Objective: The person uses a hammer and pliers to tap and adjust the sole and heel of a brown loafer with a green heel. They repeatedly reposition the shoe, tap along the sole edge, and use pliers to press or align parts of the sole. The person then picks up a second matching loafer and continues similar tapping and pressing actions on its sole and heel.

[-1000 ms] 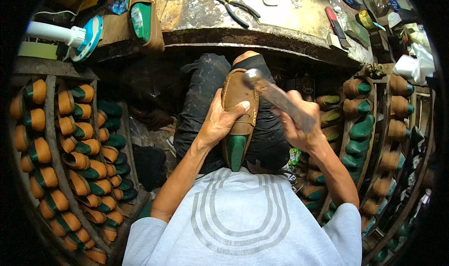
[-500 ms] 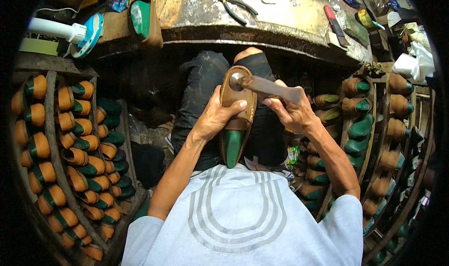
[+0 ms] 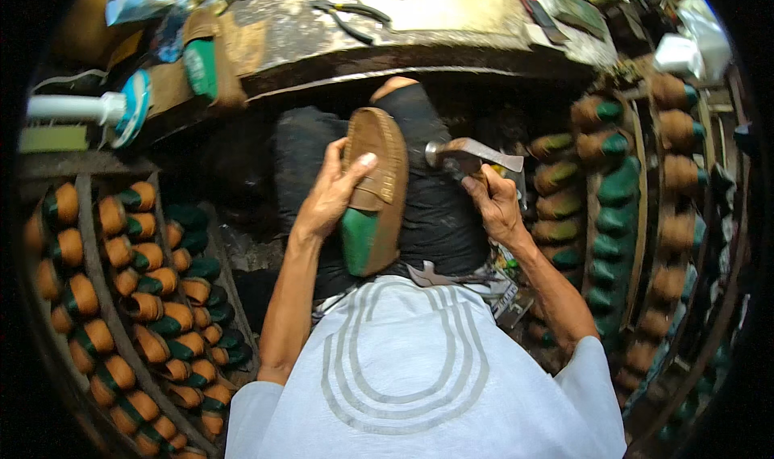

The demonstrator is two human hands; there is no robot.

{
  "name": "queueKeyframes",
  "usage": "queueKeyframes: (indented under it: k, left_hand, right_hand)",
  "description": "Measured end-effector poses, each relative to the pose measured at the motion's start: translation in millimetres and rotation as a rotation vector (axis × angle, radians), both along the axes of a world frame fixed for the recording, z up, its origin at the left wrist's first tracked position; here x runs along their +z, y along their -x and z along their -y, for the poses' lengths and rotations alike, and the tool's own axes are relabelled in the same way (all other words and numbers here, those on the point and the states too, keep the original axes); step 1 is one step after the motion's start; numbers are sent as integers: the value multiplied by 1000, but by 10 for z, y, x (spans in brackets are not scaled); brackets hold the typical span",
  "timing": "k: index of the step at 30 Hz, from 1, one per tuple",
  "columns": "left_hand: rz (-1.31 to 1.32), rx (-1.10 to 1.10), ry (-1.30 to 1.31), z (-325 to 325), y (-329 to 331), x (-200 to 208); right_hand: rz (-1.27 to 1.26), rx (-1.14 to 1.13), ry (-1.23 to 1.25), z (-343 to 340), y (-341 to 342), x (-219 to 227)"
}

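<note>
On my lap rests a brown leather shoe (image 3: 379, 156) with a green shoe last (image 3: 360, 237) filling its heel end, its toe pointing away from me. My left hand (image 3: 329, 191) is wrapped around the shoe's left side, the thumb lying on the upper. Pale stitches run along the right side of the upper. To the right of the shoe, apart from it, my right hand (image 3: 498, 205) grips a hammer (image 3: 472, 150), whose round face points left toward the shoe. Most of its handle is hidden in my fist.
Ahead stands a worn workbench (image 3: 278, 68) holding pliers (image 3: 352, 17), a red-handled knife (image 3: 538, 11) and another brown shoe (image 3: 211, 64). Racks of tan shoes on green lasts (image 3: 165, 281) flank me on both sides. A metal tool (image 3: 435, 275) lies at my waist.
The hammer has come off the shoe's toe and moved right and down. The shoe has turned onto its side, showing its right edge. My view has shifted a little.
</note>
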State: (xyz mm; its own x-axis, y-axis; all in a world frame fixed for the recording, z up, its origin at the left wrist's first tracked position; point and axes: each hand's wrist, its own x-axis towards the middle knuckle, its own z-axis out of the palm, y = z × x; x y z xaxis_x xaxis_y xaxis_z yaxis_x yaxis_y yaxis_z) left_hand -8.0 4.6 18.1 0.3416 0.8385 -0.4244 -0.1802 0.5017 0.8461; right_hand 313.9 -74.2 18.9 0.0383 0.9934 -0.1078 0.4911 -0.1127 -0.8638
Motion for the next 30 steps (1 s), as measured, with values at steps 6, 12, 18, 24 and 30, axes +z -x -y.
queueKeyframes:
  k: [6,12,18,24,30]
  left_hand:
    - [-738,-193,-345,30,-27,111]
    - [-144,-247,-228,-79,175,419]
    - [-544,65,-339,131,-362,226]
    - [-308,174,-522,-13,-275,56]
    - [-259,61,-531,-42,-231,-53]
  right_hand:
    - [420,-469,291,622,-921,-1069]
    - [684,-566,392,1092,-1547,-2437]
    - [612,-506,549,1052,-1697,-2523]
    - [73,-297,170,787,-744,-649]
    - [605,517,220,1010,424,695]
